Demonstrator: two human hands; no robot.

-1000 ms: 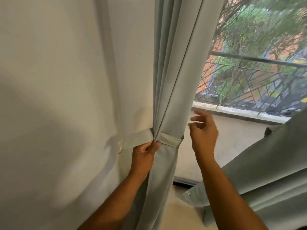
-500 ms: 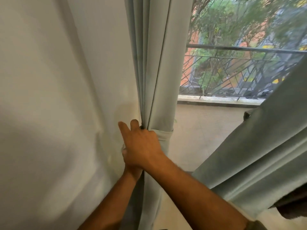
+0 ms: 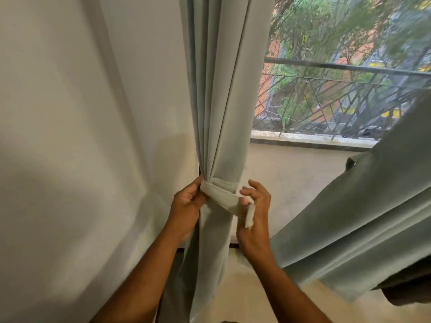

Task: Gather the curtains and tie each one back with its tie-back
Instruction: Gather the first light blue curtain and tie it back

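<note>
Left hand grips the tie-back around the curtain; right hand apparently pinches its end.

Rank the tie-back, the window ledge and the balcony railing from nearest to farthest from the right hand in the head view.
1. Tie-back: its free end is pinched in the right hand, beside the gathered curtain.
2. Window ledge: above the hand, below the glass.
3. Railing: outside, higher up and beyond the ledge.
</note>
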